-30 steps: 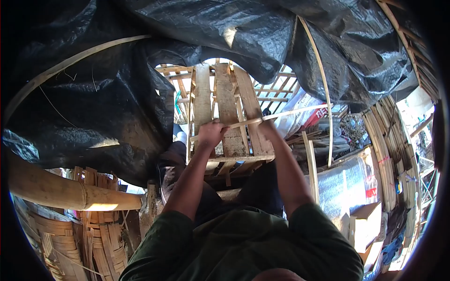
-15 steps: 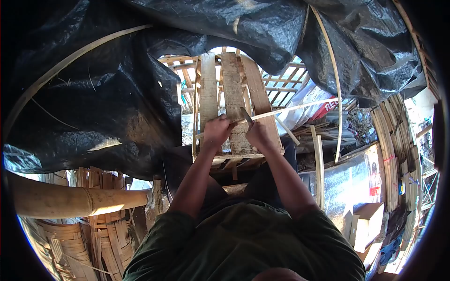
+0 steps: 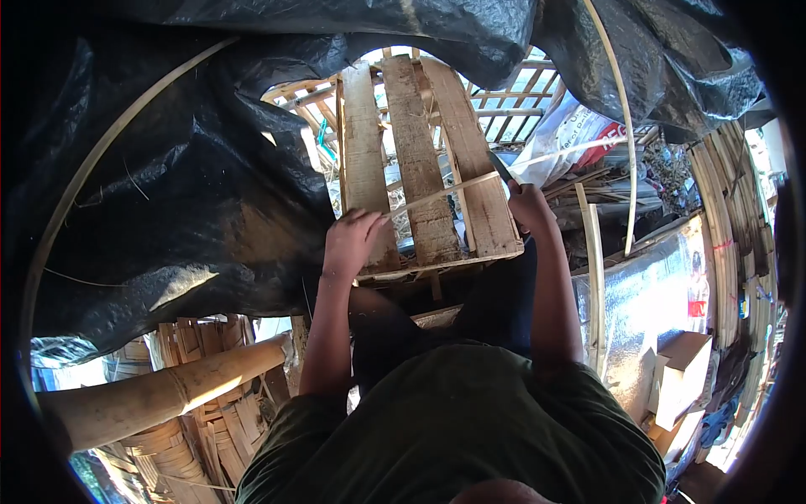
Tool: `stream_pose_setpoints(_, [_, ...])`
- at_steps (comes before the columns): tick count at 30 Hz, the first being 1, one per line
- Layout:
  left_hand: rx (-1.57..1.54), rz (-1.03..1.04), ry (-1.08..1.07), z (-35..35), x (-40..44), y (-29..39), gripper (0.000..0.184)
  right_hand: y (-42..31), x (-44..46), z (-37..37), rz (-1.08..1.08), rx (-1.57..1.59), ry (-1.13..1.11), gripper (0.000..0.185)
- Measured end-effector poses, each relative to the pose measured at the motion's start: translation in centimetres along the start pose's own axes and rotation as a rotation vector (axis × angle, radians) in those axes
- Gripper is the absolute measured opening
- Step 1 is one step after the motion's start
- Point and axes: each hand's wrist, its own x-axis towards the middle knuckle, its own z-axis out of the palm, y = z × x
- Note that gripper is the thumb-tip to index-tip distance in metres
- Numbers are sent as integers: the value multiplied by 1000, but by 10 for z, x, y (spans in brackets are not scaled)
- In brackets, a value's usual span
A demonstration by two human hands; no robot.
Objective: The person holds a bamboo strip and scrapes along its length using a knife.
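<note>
One thin strip [image 3: 470,184] slants across the bench [image 3: 437,240], overshooting its right edge! Left hand [image 3: 351,239], fingers pinching the left end; right hand [image 3: 531,208] wraps a knife [image 3: 499,165] near that edge. Looks light, springy, maybe splintery: best gripped near its end.

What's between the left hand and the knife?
In the head view, a thin bamboo strip spans from the left hand to the knife, with wooden planks beneath.
</note>
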Motion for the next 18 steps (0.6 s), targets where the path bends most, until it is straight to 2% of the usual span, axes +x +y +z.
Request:
stream_pose_setpoints(5, [41,-85,57,7,-4,16,11,-5,-12,-20,33,320,0,42])
stream_pose_setpoints(9, [103,-52,149,14,-10,24,11,15,-2,-18,-19,217,32,43])
stream_pose_setpoints(11, [155,-27,126,13,-11,27,11,25,3,-7,-417,157,219,48])
stream_pose_setpoints(12, [198,7,118,14,-8,28,11,28,10,-5,-411,158,209,48])
stream_pose_setpoints(14, [185,-8,84,20,-1,32,11,24,24,-6,12,25,173,45])
stream_pose_setpoints(15, [170,-19,57,24,2,34,11,25,26,0,-62,-65,322,43])
stream_pose_setpoints(16, [172,-25,52,28,5,35,11,18,29,13,-43,-41,319,41])
stream_pose_setpoints(18, [94,-37,126,35,12,35,11,-2,17,49,-330,-43,275,43])
